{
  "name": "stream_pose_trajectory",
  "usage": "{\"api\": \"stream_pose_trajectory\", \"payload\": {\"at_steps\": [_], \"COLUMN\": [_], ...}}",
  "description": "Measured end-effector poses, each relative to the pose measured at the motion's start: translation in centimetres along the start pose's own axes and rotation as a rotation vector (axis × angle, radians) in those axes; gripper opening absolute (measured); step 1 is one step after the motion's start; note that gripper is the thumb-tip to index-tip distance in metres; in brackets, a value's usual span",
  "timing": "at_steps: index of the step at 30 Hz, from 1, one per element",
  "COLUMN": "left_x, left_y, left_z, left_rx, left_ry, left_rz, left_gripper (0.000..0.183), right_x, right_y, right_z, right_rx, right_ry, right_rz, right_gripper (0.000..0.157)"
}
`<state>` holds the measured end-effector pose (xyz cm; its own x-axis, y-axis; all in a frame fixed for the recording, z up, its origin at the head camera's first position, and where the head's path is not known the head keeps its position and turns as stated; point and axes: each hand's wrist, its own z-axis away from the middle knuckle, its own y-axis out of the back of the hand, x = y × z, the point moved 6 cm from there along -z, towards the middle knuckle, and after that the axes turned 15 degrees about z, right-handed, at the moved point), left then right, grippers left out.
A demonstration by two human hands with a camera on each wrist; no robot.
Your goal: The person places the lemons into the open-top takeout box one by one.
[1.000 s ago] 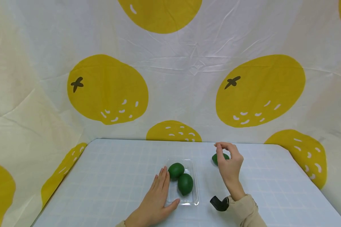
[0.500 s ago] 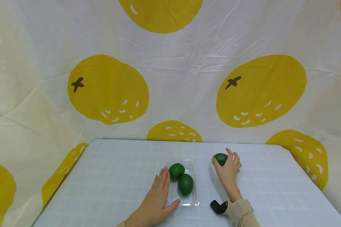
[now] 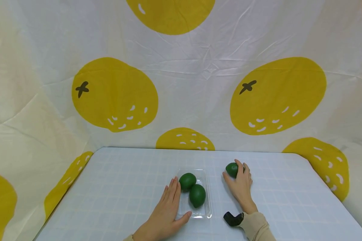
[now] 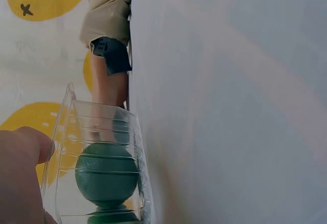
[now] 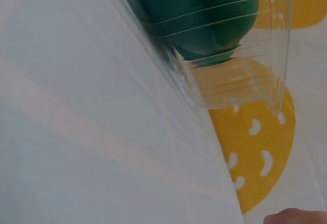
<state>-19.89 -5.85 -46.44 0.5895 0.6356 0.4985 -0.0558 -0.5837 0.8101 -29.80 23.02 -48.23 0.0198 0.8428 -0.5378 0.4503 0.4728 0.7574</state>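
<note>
A clear plastic box (image 3: 202, 214) on the table holds two dark green, lime-shaped fruits, one (image 3: 187, 182) behind the other (image 3: 197, 196). Along the box's left side lies my left hand (image 3: 164, 214), fingers straight, thumb at the near edge. The left wrist view shows its thumb (image 4: 25, 150) beside the box wall. To the right of the box, my right hand (image 3: 241, 185) reaches over a third green fruit (image 3: 231, 170). Its fingers lie over the fruit's right part and hide it; the thumb is spread to the near left, seemingly apart from it.
The table (image 3: 123, 187) has a pale checked cover. Behind it hangs a white cloth (image 3: 193, 93) with yellow fruit prints. A black band (image 3: 233, 219) shows at the right sleeve cuff (image 3: 254, 224). Table surface lies between box and third fruit.
My right hand has come down from above the third fruit, opened around it, then laid its fingers over its right part. The left hand, box and its two fruits stay put.
</note>
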Motion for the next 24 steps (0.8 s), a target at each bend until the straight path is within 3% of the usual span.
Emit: {"api": "stream_pose_trajectory", "payload": {"at_steps": [15,24], "left_x": [0.07,0.04], "left_y": [0.12,-0.01], "left_z": [-0.02,0.23], "left_rx": [-0.023,-0.007], "left_ry": [0.027,0.019], "left_rz": [0.02,0.022], "left_gripper": [0.093,0.093], "right_x": [-0.02,0.03], "right_y": [-0.44,-0.47], "right_z": [-0.07,0.11], "right_rx": [0.002,0.003], "right_ry": [0.004,-0.018], "right_rz": [-0.045,-0.069], "right_gripper": [0.045,0.054]}}
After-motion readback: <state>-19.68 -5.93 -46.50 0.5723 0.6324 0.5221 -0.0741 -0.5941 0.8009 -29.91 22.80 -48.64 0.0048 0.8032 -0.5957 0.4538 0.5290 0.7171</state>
